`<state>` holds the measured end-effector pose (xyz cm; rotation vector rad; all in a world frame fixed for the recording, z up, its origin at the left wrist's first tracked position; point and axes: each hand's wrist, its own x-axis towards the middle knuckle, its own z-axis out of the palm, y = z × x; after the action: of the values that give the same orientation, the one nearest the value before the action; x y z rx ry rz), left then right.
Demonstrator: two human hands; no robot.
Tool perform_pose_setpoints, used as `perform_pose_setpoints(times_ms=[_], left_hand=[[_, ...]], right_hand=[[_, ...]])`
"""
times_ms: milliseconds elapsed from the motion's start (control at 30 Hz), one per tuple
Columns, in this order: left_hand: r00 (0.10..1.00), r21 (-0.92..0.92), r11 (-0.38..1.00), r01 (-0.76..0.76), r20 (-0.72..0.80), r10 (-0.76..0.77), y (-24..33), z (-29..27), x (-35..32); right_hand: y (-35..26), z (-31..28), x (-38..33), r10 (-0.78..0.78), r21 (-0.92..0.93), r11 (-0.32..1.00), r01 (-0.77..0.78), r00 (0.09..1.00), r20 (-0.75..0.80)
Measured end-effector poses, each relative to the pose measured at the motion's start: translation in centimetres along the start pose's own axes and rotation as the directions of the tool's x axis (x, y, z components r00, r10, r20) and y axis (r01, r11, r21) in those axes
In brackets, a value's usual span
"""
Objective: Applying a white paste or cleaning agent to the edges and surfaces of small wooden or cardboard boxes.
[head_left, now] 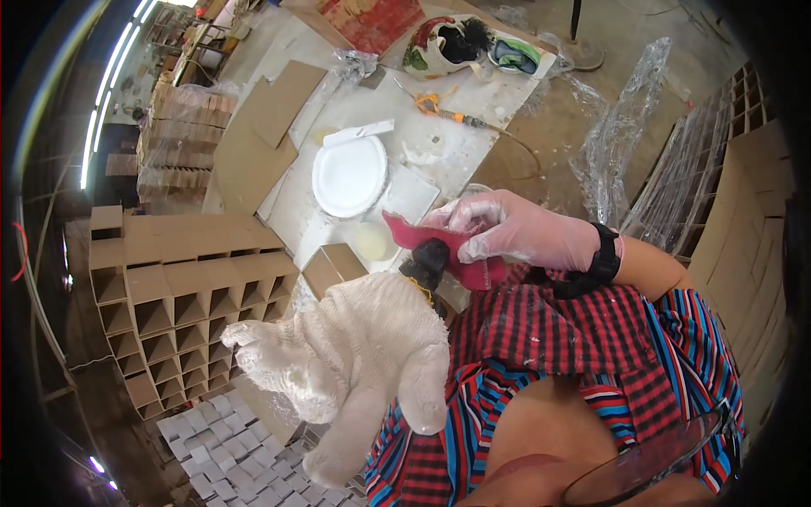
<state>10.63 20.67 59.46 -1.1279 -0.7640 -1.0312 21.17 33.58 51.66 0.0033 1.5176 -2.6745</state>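
My right hand (515, 228), in a thin pinkish-white powdered glove with a black band at the wrist, pinches a red piece of cloth (414, 232) with a stitched-looking edge. Just beside that cloth is my left hand (355, 355), in a thick white knitted glove with a yellow-threaded cuff. Its gloved fingers spread apart toward the lower left, with nothing visible between them. A black object or band (429, 258) shows at the glove's cuff, touching or very near the cloth; I cannot tell which. The left forearm is hidden.
On the white worktable (405, 182) lie a round white plate or lid (350, 177), an orange-handled corded tool (452, 116) and a container with black material (460, 42). Cardboard compartments (194, 287) stand at left, above pale stacked pieces (232, 448). Clear plastic wrap (625, 127) hangs right.
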Motion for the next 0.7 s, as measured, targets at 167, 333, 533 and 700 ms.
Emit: perform_pose_setpoints(times_ms=[167,333,533,700], left_hand=[[1.0,0.05,0.998,-0.03,0.005,0.03,0.4,0.4,0.0],[0.997,-0.09,0.995,-0.052,0.054,0.057,0.6,0.2,0.4],[0.999,-0.091,0.995,-0.031,0.012,0.032,0.7,0.2,0.3],[1.0,-0.108,0.994,-0.017,-0.012,0.016,0.9,0.6,0.2]], right_hand=[[0.2,0.8,0.9,0.012,0.002,1.0,-0.012,1.0,-0.007],[0.9,0.5,0.7,0.025,-0.004,1.0,-0.026,0.991,-0.128],[1.4,0.1,0.9,-0.011,0.166,0.986,0.029,0.994,-0.106],[0.6,0.3,0.2,-0.057,0.05,0.997,0.059,0.997,-0.044]])
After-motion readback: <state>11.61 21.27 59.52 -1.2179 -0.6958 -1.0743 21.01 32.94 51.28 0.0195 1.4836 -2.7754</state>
